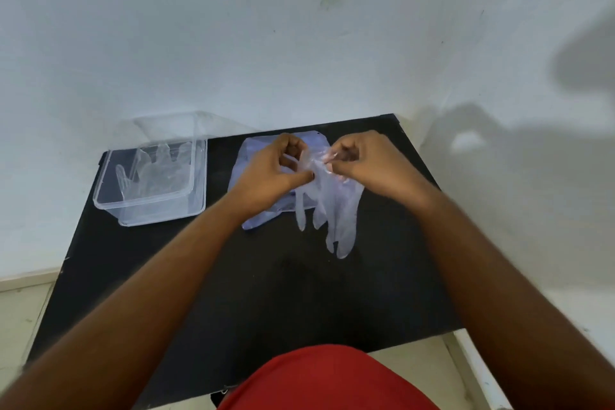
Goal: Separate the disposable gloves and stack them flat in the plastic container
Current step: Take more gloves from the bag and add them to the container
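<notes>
A clear disposable glove point(339, 210) hangs by its cuff above the black table, fingers pointing toward me. My left hand point(279, 170) and my right hand point(362, 163) both pinch that cuff, close together. Behind and under them lies a flat pile of clear gloves point(253, 156), partly hidden by my hands. At the table's back left stands the clear plastic container point(109, 206), with at least one glove point(156, 170) lying flat inside, fingers toward the wall.
The black table point(266, 293) stands against a white wall; its left and right edges drop to a pale floor. The container slightly overhangs the table's left side. A red garment point(326, 379) is at the near edge.
</notes>
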